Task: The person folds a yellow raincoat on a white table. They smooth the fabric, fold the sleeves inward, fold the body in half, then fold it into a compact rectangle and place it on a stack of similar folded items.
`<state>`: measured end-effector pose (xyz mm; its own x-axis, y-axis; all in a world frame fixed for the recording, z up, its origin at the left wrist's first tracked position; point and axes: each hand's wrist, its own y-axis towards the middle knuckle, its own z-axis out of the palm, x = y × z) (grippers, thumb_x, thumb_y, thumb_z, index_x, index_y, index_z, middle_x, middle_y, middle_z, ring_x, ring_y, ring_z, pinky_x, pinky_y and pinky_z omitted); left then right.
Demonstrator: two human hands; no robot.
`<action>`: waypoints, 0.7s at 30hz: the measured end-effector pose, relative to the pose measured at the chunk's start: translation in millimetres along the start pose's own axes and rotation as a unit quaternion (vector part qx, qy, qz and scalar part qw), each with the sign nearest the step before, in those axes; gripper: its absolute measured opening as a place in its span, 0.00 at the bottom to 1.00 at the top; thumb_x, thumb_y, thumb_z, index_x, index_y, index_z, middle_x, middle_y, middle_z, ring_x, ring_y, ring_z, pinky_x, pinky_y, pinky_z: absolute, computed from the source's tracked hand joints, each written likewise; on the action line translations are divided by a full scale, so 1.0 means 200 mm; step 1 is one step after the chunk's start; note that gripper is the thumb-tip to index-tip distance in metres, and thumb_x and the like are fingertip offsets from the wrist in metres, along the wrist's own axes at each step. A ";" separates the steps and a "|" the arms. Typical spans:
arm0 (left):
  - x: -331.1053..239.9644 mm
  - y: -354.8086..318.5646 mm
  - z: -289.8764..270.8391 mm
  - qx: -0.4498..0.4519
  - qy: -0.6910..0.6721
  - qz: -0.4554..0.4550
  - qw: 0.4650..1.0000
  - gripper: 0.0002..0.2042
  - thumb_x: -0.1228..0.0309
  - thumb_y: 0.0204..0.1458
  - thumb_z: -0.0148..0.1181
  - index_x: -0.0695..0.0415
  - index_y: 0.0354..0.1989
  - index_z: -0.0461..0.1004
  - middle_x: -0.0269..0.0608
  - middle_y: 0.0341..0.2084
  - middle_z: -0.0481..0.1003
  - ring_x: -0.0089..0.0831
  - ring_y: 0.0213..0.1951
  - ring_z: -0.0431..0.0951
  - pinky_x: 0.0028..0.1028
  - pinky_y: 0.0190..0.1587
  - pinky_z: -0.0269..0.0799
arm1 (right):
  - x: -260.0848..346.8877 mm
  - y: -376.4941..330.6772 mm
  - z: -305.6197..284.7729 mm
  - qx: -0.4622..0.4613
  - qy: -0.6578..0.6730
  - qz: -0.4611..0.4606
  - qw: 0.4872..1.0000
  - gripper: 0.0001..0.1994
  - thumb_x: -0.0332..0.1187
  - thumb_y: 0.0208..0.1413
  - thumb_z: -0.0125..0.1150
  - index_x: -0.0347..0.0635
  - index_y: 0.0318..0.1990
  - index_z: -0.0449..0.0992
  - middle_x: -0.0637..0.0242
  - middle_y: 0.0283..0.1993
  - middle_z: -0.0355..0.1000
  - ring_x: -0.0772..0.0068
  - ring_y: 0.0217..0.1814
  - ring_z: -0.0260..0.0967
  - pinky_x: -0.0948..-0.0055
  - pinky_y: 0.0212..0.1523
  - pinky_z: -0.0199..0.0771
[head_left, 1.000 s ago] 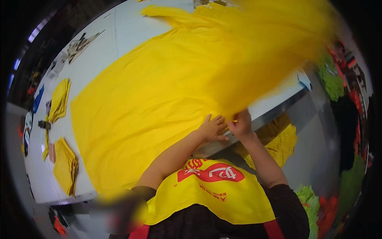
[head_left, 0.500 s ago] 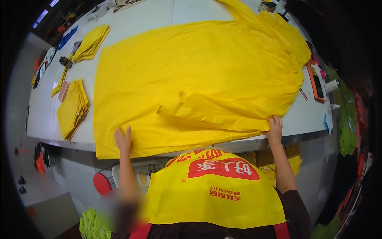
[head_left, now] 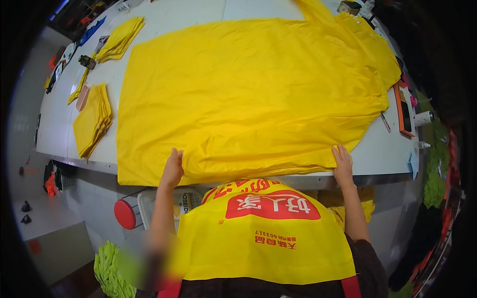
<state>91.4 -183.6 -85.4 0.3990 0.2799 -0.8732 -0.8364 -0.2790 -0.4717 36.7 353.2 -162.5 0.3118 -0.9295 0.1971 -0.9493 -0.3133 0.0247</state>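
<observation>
A large sheet of thin yellow fabric [head_left: 248, 89] lies spread over the white table [head_left: 174, 22], its surface lightly wrinkled. At its near edge, left of centre, my left hand [head_left: 173, 168] pinches the fabric, which gathers in small folds beside the fingers. My right hand [head_left: 343, 163] rests on the near right corner of the fabric, its fingers stretched out and lying on the cloth. The fabric bunches toward the right, and a strip of it runs off at the far edge.
Folded yellow fabric stacks [head_left: 93, 121] lie on the left, near a small dark object [head_left: 87, 61]. An orange tray [head_left: 404, 109], a white thread spool [head_left: 424, 118] and tweezers [head_left: 385, 122] are on the right. A red stool [head_left: 124, 214] stands below the table edge.
My left hand has moved right along the near edge. The raised flap of fabric in the middle now lies flat toward me. My right hand has stayed by the right corner, its fingers now straighter.
</observation>
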 end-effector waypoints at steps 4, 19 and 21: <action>0.24 0.19 -0.22 0.050 0.086 0.059 0.993 0.13 0.69 0.55 0.51 0.60 0.47 0.69 0.36 0.35 0.72 0.20 0.32 0.70 0.19 0.33 0.67 | -0.14 0.03 -0.16 0.121 0.111 -0.064 0.984 0.27 0.19 0.40 0.50 0.39 0.54 0.64 0.53 0.58 0.60 0.56 0.62 0.54 0.63 0.60 0.54; 0.11 0.49 0.09 0.197 0.317 0.229 0.899 0.13 0.78 0.51 0.51 0.61 0.45 0.72 0.42 0.39 0.74 0.29 0.41 0.74 0.23 0.42 0.70 | -1.05 0.71 -0.43 -0.052 -0.182 0.002 0.982 0.16 0.21 0.48 0.47 0.43 0.46 0.70 0.60 0.51 0.67 0.50 0.56 0.59 0.62 0.53 0.62; -0.01 0.39 0.15 0.095 0.280 0.174 0.939 0.10 0.79 0.50 0.51 0.62 0.40 0.73 0.42 0.38 0.74 0.28 0.39 0.74 0.22 0.42 0.69 | -1.12 0.75 -0.47 0.044 -0.125 0.054 0.990 0.10 0.26 0.50 0.48 0.40 0.40 0.71 0.56 0.45 0.70 0.48 0.50 0.64 0.60 0.47 0.65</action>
<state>14.1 -177.2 -117.0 0.1803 -0.3398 -0.9231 -0.9834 -0.0799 -0.1627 -179.7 531.8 -110.5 0.2187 -0.9743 -0.0546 -0.9741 -0.2147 -0.0706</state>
